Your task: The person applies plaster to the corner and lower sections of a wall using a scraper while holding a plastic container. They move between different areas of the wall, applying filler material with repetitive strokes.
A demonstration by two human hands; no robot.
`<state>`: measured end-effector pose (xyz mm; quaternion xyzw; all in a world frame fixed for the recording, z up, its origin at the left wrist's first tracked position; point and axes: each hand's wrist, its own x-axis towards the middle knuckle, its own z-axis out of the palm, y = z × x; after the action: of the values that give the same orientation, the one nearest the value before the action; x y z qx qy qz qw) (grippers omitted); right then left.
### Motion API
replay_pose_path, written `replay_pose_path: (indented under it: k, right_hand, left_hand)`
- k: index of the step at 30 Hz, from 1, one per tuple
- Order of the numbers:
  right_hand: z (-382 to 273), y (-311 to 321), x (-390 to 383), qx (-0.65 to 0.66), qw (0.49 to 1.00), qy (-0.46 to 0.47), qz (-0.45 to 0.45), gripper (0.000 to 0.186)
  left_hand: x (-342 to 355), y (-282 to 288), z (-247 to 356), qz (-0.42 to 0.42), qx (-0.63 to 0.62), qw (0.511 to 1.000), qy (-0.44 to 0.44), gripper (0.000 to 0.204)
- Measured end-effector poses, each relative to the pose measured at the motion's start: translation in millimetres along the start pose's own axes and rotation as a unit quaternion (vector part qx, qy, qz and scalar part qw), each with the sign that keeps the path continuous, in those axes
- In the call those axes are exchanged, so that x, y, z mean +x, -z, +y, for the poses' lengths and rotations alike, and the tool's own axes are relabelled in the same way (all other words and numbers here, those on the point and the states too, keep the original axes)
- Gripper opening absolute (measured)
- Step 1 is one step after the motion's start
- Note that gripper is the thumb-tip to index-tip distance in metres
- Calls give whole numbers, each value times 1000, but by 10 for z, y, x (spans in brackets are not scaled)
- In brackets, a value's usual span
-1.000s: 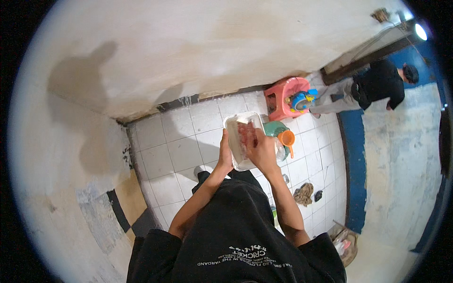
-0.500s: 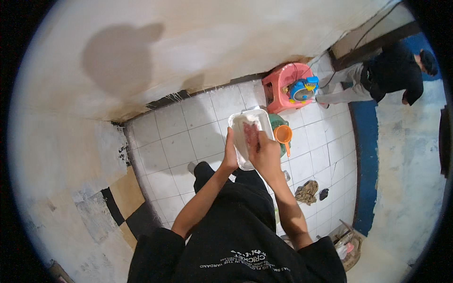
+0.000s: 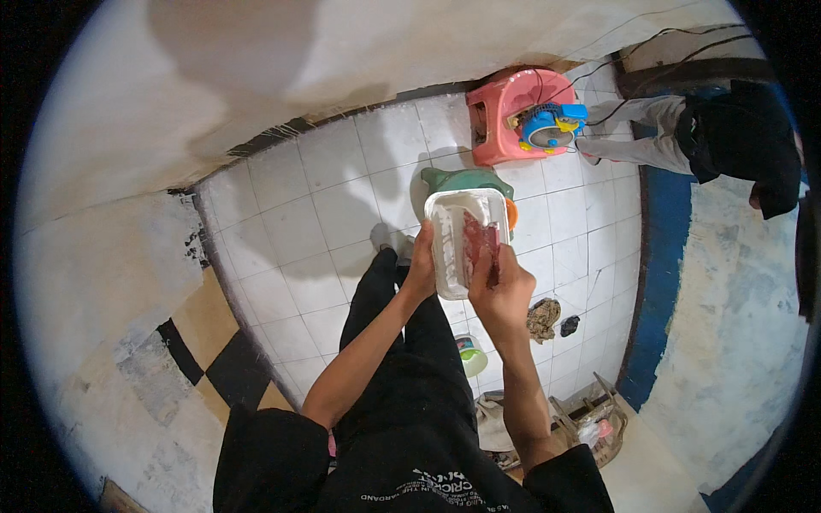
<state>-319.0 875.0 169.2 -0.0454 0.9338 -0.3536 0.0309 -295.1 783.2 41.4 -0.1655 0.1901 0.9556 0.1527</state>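
Step in hand looks like working the white paste [image 3: 447,246] in the white tray [image 3: 436,211] with a reddish flat piece [image 3: 479,241], maybe gathering, maybe mixing, can't tell which. Tray is up in front of me over the tiled floor [image 3: 333,205]; the reddish piece sits lengthwise in its right half, lower end in my right hand [image 3: 503,295]. Next move, I'd judge, calls for a steady tray and a firm hold, the piece drawn flat along the bottom so paste comes with it and none slops over the rim. Right hand: closed, thumb and fingers pinching the piece's lower end, some fingertips hidden. Left hand [image 3: 421,263]: clamped on the tray's left side, fingers underneath out of sight, so I can't tell how far they spread. Past the tray I see a green tub [image 3: 466,179] it partly covers, a bit of orange dipper [image 3: 512,214] at its right edge, then a pink stool [image 3: 505,96] bearing a blue fan [image 3: 552,132] farther off
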Motion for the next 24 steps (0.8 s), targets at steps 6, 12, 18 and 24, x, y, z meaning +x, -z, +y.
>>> replay_pose_path:
  k: [6, 12, 18, 24]
  right_hand:
    - [107, 54, 101, -6, 999, -3, 48, 10]
    - [448, 12, 181, -5, 996, 57, 66, 5]
    - [1130, -64, 25, -37, 998, 47, 7, 7]
    - [1945, 75, -407, -3, 1000, -10, 15, 7]
  left_hand:
    - [220, -29, -144, 5, -52, 999, 7, 66]
    - [283, 37, -331, -4, -13, 1000, 1, 69]
    - [416, 222, -906, 79, -11, 997, 18, 69]
    - [398, 566, -1848, 174, -31, 984, 7, 65]
